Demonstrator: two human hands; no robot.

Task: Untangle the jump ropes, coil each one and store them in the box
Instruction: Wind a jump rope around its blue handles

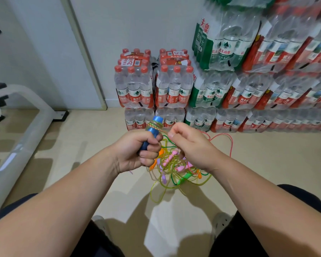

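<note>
Seen from the head camera, the person's left hand (135,153) has its grip clenched round a blue plastic jump-rope handle (157,120), which it holds upright above the floor in front of the knees. A yellow-green translucent cord (153,127) is wound in several tight turns just below the handle's top. From there a strand runs across to the right hand (191,145), whose thumb and forefinger pinch it close beside the handle while the other fingers are curled in. Below and between the two hands, a tangle of thin plastic jump ropes (167,184) lies on the pale beige floor (267,156). It is mostly loose yellow-green loops, with a pink handle (171,157), an orange handle (153,164), a purple handle (163,178) and a green handle (185,177) caught up in it. A red cord (229,139) loops out of the heap to the right, towards the wall. Straight ahead and to the right, shrink-wrapped packs of water bottles (170,86) are stacked high against the wall, their bottom row near the far edge of the tangle. To the left a white metal machine frame (26,138) slants across the floor, well apart from the ropes. There is bare floor on both sides of the heap and in front of the person's grey shoes (220,221).
</note>
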